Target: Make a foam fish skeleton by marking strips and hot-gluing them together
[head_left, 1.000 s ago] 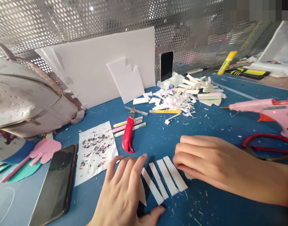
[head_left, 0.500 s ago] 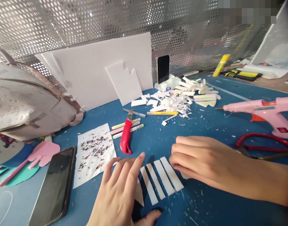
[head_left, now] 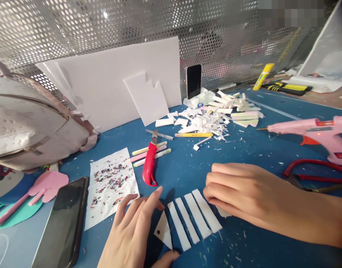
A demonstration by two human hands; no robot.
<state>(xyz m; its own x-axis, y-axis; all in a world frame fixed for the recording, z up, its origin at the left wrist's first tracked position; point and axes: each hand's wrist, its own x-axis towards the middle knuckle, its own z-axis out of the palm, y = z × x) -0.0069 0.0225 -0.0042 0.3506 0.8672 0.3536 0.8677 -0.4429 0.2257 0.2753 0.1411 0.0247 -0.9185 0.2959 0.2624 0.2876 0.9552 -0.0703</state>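
Four white foam strips [head_left: 193, 217] lie side by side on the blue table [head_left: 187, 167], close to me. A white triangular foam piece [head_left: 163, 230] lies just left of them, between the index finger and thumb of my left hand [head_left: 132, 232]. That hand rests flat with its fingers spread and grips nothing. My right hand [head_left: 238, 191] lies on the table right of the strips. Its fingers are curled together, the tips touch the rightmost strip, and a small white foam piece [head_left: 224, 213] peeks out beneath them.
A red utility knife [head_left: 149, 163] and pastel pens [head_left: 151, 150] lie behind the strips, beside paper with coloured bits [head_left: 111, 182]. A phone [head_left: 60, 223] and a bag [head_left: 31, 126] are at the left. A pink glue gun [head_left: 313, 128] and red scissors [head_left: 313, 167] are at the right. Foam scraps [head_left: 212, 115] and white boards [head_left: 109, 82] are at the back.
My left hand has drawn back to the left and uncovered the triangular piece. My right hand has stayed at the strips' right edge.
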